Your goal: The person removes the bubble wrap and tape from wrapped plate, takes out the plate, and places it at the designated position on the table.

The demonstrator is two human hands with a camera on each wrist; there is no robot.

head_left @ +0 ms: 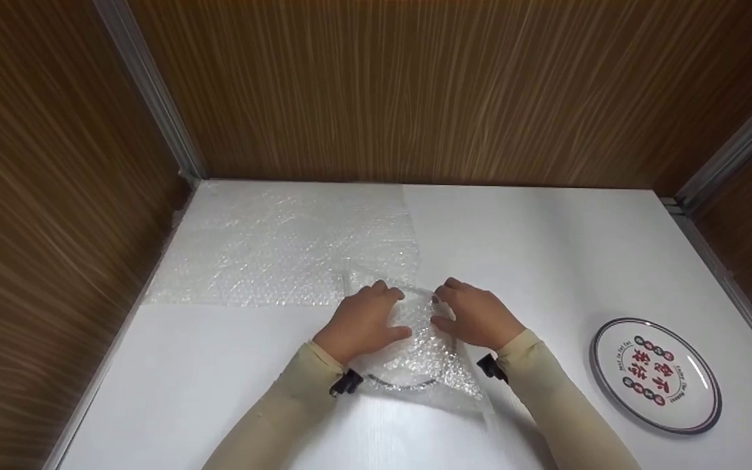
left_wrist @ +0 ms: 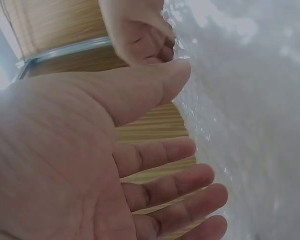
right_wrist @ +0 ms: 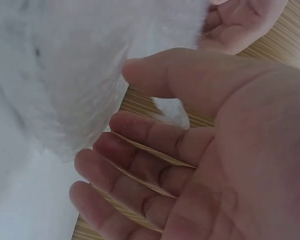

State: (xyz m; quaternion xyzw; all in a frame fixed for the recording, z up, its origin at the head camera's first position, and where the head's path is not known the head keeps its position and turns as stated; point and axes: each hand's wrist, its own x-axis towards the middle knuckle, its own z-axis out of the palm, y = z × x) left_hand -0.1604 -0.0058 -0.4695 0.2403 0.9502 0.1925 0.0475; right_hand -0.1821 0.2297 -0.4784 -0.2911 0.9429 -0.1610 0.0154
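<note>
Fingers (left_wrist: 177, 184) at bubble wrap (head_left: 425, 349) – plate (head_left: 657, 376) w/ red Chinese chars (head_left: 661, 386).

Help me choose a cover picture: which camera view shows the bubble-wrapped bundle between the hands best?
The head view: the bubble-wrapped bundle lies within the frame, seen from above, though the left hand and right hand cover parts of its edges. The left wrist view shows a pale, cropped stretch; the right wrist view, a blurred, cropped side.

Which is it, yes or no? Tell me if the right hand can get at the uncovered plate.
Likely yes: no object stands on the table between the right hand and the uncovered plate, though that hand is touching bubble wrap.
</note>
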